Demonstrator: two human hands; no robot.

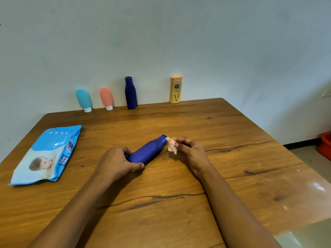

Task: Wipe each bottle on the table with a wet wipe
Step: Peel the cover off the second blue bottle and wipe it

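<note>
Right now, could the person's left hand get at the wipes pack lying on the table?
Probably yes. The wipes pack lies flat on the left hand's side with bare table between them, but that hand first has to let go of the blue bottle.

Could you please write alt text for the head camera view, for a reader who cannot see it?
A person's left hand holds a blue bottle tilted over a wooden table while the right hand presses a crumpled wet wipe to its cap end. Four more bottles stand along the wall; a wipes pack lies left.
</note>
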